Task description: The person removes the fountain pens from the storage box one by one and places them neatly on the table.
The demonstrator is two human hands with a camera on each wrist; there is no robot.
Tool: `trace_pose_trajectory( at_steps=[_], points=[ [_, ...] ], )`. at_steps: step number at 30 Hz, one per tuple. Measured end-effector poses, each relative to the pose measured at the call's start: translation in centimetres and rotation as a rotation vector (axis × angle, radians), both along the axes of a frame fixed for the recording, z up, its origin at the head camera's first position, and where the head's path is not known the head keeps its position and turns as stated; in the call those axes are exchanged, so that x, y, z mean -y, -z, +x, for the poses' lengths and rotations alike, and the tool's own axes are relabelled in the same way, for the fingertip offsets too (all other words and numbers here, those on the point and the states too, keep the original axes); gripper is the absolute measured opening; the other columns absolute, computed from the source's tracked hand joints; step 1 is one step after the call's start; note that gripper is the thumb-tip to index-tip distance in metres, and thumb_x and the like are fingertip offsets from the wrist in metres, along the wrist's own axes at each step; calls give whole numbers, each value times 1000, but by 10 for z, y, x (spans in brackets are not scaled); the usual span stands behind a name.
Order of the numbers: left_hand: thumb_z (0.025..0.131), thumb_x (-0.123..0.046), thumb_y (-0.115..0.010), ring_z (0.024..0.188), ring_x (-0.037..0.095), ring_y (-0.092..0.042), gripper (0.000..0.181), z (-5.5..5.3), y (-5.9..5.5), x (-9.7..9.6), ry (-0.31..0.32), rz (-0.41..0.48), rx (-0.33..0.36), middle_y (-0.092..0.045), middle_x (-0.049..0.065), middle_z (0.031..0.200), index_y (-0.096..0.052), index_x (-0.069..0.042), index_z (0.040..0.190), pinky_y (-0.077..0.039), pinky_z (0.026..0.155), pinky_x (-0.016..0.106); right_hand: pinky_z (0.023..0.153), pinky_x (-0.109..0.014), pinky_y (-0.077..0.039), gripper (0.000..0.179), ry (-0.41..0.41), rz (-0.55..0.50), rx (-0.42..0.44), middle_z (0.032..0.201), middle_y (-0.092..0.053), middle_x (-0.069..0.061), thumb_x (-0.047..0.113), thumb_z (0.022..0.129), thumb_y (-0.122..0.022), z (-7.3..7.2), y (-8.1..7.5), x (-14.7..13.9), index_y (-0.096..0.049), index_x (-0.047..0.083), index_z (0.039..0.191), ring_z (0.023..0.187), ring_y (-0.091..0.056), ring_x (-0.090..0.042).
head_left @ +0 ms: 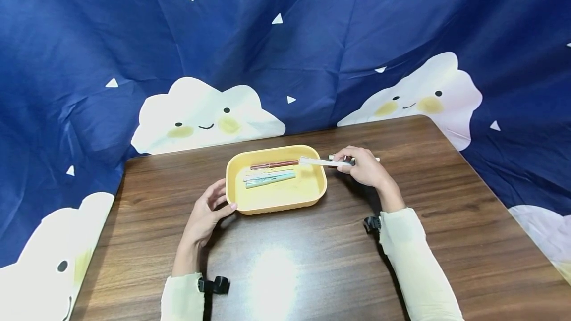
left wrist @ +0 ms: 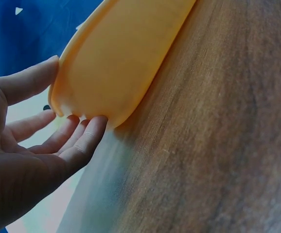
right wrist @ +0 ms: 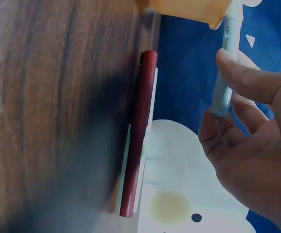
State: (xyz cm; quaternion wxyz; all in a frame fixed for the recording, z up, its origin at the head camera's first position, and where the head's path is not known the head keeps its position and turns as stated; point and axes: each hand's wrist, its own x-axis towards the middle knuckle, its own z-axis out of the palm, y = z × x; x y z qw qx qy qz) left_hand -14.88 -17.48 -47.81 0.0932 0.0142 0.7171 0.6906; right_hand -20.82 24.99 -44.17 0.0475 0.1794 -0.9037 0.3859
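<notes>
A shallow yellow plastic basket sits on the table. My left hand holds its left end, thumb at the near corner and fingers against the end wall. Between thumb and fingers, my right hand pinches a white pen whose far end reaches over the basket's right rim. Inside the basket lie a reddish-brown pen and, nearer me, pale blue and whitish pens side by side. Below the right hand, a dark red pen lies on the table with pale pens showing behind it.
The brown wooden table carries a bright glare spot near its front. A dark blue cloth with white clouds hangs along the back and sides. Black camera mounts are strapped to both wrists.
</notes>
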Motion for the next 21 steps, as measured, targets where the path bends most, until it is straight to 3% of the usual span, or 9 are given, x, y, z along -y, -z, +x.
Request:
trace_pose_trajectory(
  at_steps=[21],
  points=[
    [87,6,-75,129,35,-51,74,0,0,-1,-2,12,9,-50,22,142,-42,-6,152,-49,93,21,75,-41,-46,17,46,76,-3,88,-68,-7,-5,83,-78,8,8,-39,-73,5,95,82,-59,-25]
  ],
)
